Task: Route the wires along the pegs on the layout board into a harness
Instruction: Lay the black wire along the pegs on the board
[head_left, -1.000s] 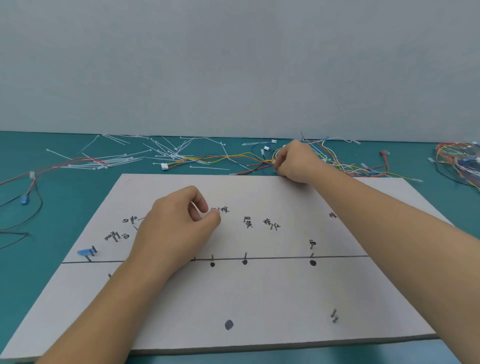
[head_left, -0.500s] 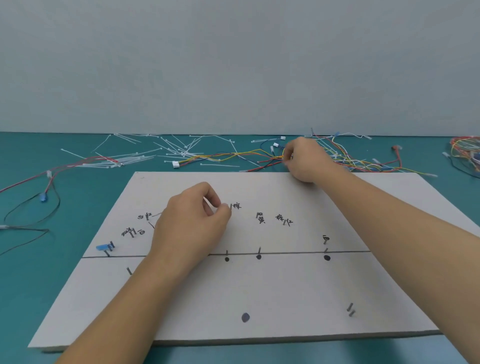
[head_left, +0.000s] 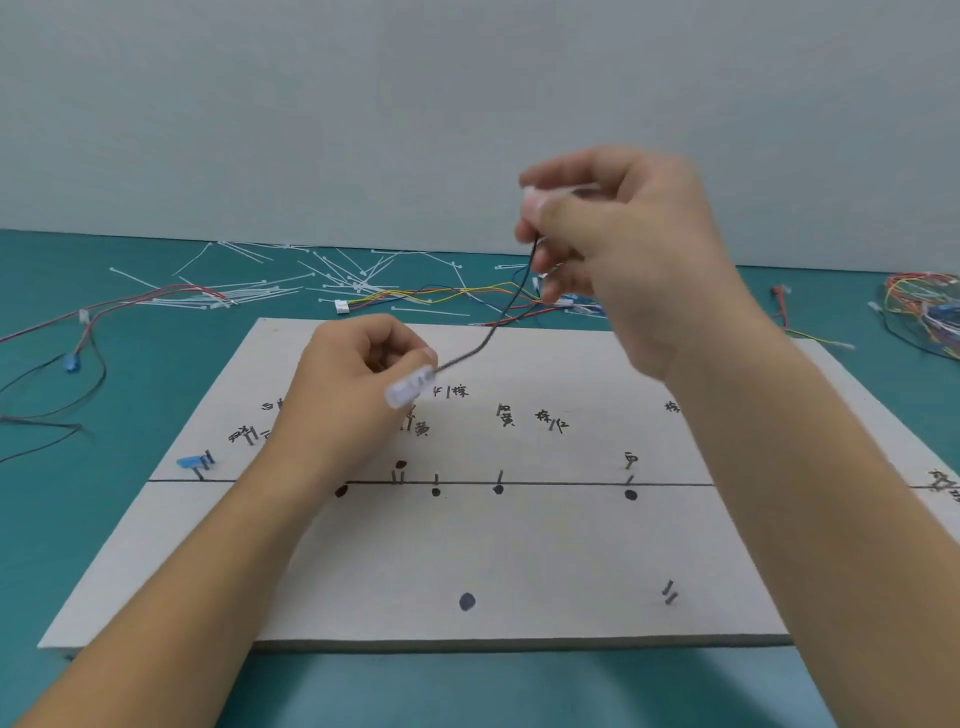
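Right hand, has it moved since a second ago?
Yes. The right hand rose from the far edge of the layout board and now pinches a black wire above it.

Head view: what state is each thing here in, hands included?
Left hand, pinches the white connector.
Right hand, raised, pinches the dark wire.
Dark wire, curves between both hands, above the board.
Board, lies flat on the table.
Blue connector, sits by the board's left pegs.
Cable ties, scattered loose behind the board.
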